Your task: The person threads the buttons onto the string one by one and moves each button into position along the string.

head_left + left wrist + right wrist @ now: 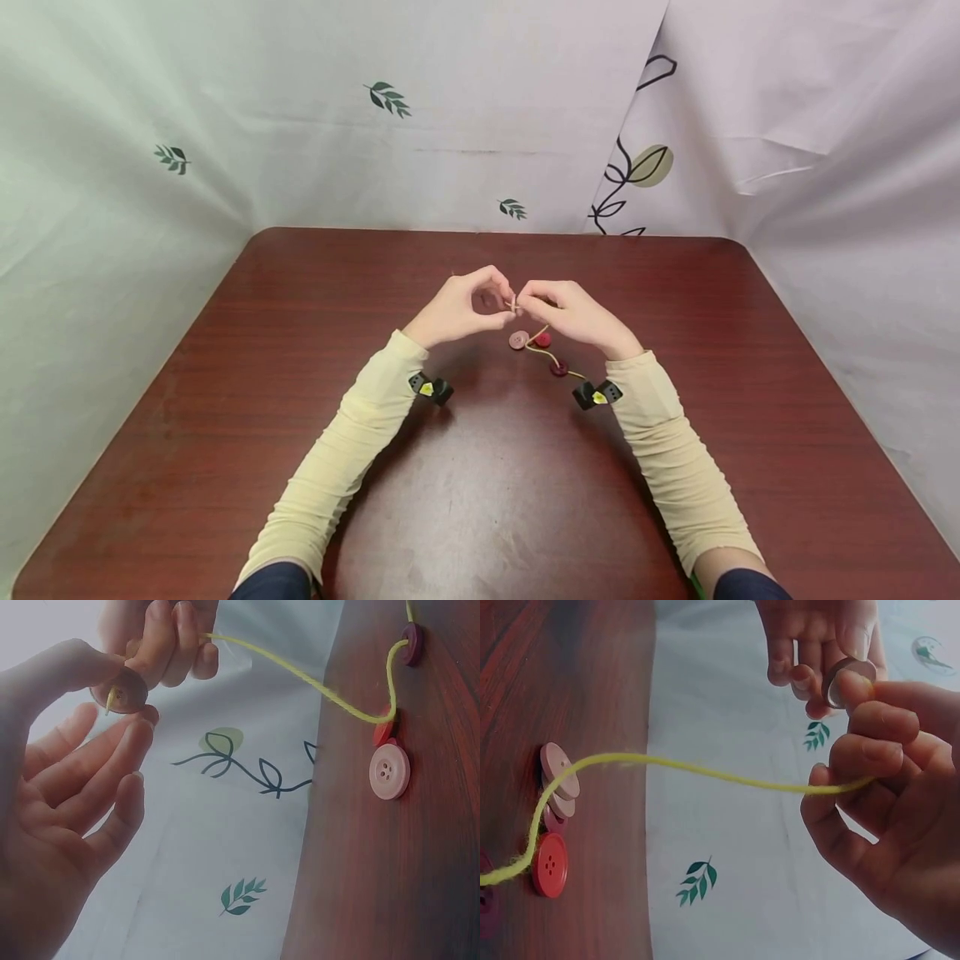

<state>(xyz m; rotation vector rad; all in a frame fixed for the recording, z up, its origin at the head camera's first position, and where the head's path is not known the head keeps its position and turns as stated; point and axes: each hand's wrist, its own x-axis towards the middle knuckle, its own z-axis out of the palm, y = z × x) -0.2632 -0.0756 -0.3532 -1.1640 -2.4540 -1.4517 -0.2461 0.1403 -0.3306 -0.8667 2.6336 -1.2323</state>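
Observation:
Raised over the middle of the table, my left hand [459, 308] pinches a brownish round button [132, 693] between thumb and fingertips. A short yellow yarn end [110, 701] pokes out of a hole in its face. Close against the button's other side, my right hand [576, 317] pinches the yarn, its thumb and index finger near the button in the right wrist view. From the right hand's curled fingers the yellow yarn [727, 778] runs down to the table and through a dark maroon button [411, 645].
Below the hands lie a pale pink button [519, 340] and a red button [551, 865], with more buttons partly stacked under a pink one [560, 771]. The dark red-brown table [480, 492] meets a pale leaf-printed cloth [300, 125] behind and at both sides.

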